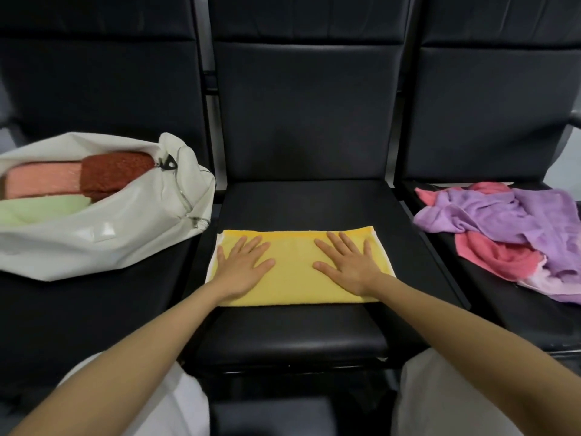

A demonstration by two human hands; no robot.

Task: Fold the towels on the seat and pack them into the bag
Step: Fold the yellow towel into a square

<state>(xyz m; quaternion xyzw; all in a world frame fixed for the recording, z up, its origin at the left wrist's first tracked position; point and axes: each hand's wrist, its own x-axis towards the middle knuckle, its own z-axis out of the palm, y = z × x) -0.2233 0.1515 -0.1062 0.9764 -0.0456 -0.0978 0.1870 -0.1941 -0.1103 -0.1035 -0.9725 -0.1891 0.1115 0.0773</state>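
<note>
left hand [243,264] and right hand [347,262] flat, fingers spread, pressing folded yellow towel [295,272] on seat [301,202], bag [103,243] left, loose towels [503,234] right

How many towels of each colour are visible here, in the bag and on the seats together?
yellow towel: 1
purple towel: 1
coral pink towel: 1
pale pink towel, in the white bag: 1
dark red towel, in the bag: 1
light green towel, in the bag: 1
Total: 6 visible; the crumpled pile on the right may hide more.
</note>
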